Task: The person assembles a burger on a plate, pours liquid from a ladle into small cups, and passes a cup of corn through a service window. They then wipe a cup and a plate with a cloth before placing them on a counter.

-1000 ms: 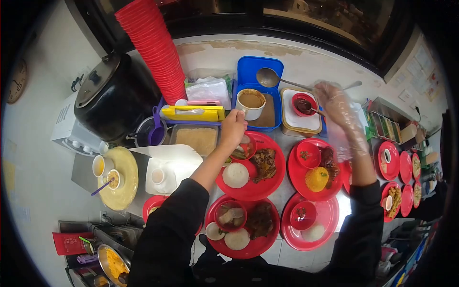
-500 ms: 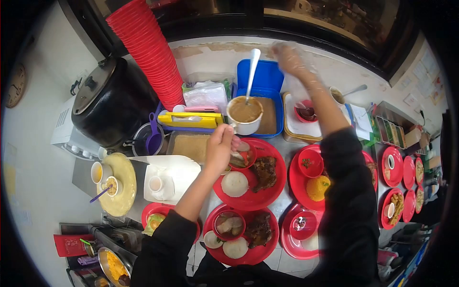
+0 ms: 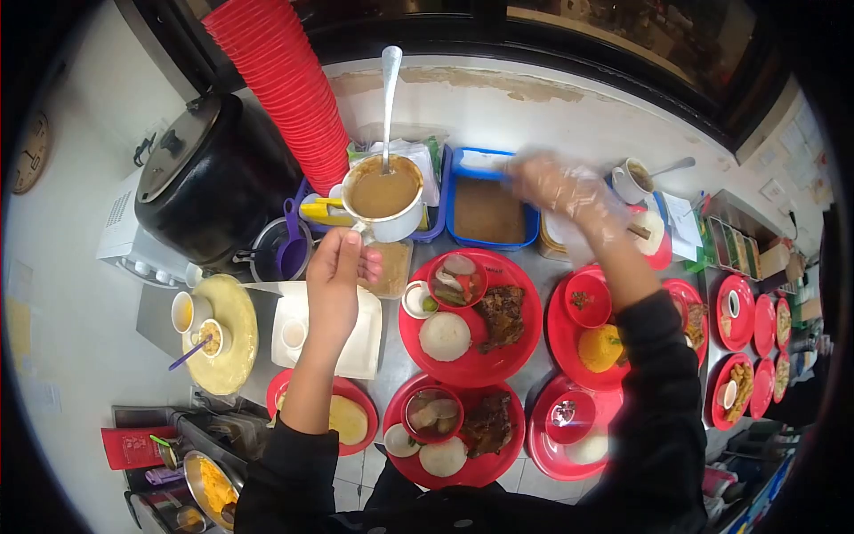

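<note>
My left hand (image 3: 338,271) grips the handle of a white cup (image 3: 389,222) of brown sauce, with a metal spoon (image 3: 390,107) standing in it. To the right, my right hand (image 3: 556,187), in a clear plastic glove and blurred by motion, is over the right side of a blue container (image 3: 489,238) with brown contents; its fingers are smeared. Below the cup, a red plate (image 3: 471,358) bears rice, grilled meat and a small red bowl. Nearer me lies a similar red plate (image 3: 498,467). Another red plate (image 3: 556,347) has yellow rice.
A stack of red baskets (image 3: 285,80) leans beside a large black cooker (image 3: 222,178). At the left are a white tray (image 3: 356,347) and a round yellowish board (image 3: 233,365) with cups. A white cup (image 3: 633,185) with a spoon stands back right; more red plates (image 3: 765,322) lie far right.
My left hand and the sauce cup have moved left. My right hand has come down towards the blue container, whose upright blue lid is now lowered or out of sight. The view has shifted slightly.
</note>
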A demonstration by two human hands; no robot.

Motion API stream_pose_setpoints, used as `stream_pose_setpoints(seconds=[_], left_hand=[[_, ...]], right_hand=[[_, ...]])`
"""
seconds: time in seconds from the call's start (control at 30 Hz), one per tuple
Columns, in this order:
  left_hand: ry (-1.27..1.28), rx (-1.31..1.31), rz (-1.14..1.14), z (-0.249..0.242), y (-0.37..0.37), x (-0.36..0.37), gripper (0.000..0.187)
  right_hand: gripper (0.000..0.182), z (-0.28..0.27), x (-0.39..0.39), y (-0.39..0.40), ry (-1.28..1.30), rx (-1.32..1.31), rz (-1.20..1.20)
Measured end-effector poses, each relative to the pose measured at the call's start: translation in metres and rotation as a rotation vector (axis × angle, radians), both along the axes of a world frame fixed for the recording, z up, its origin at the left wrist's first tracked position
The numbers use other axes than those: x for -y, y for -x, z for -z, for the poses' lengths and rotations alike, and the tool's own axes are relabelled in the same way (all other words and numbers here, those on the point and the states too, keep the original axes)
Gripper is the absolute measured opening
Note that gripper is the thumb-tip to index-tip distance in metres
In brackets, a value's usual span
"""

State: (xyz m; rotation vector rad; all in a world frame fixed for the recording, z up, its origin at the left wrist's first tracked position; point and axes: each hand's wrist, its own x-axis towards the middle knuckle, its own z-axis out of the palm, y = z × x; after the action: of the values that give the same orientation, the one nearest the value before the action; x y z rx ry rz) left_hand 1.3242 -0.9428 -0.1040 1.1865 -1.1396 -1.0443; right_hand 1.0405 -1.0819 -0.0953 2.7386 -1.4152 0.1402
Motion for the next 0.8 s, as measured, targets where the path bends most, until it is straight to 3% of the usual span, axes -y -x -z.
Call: stream_pose_setpoints(seconds=[0.1,0.17,0.33,0.4,0.47,0.5,0.57,0.6,0.67,0.8], left_hand=[[-0.006,0.007,0.004,-0.001,0.003,0.0,0.025],[0.005,0.008,0.022,0.003,0.004,0.002,0.025],[0.007,0.006,0.047,0.005,0.017,0.007,0.025],[-0.028,-0.001,0.046,0.005,0.028,0.014,0.025],[-0.041,-0.031,0.06,0.015,0.043,0.03,0.025],[-0.055,-0.06,0.074,0.023,0.051,0.04,0.024],[-0.028,-0.06,0.11,0.046,0.068,0.07,0.025],[-0.024,-0.06,0.113,0.055,0.077,0.084,0.025],[-0.024,-0.014,0.118,0.072,0.096,0.108,0.025],[-0.004,0.012,0.114,0.094,0.124,0.141,0.025]], right_hand=[[0.017,0.042,-0.023,-0.006,-0.075,-0.091,0.114],[0.018,0.065,-0.027,-0.002,-0.055,0.083,-0.185],[0.022,0.11,-0.022,-0.003,-0.006,-0.013,-0.202],[0.027,0.114,-0.019,-0.003,0.024,-0.067,-0.192],[0.037,0.113,-0.018,0.0,-0.232,-0.159,-0.214],[0.037,0.113,-0.02,0.006,-0.233,-0.159,-0.211],[0.049,0.11,-0.026,0.018,-0.097,0.136,-0.232],[0.049,0.099,-0.03,0.019,-0.093,0.135,-0.229],[0.053,0.075,-0.039,0.021,-0.217,0.013,-0.153],[0.051,0.111,-0.022,0.028,-0.155,-0.083,-0.14]])
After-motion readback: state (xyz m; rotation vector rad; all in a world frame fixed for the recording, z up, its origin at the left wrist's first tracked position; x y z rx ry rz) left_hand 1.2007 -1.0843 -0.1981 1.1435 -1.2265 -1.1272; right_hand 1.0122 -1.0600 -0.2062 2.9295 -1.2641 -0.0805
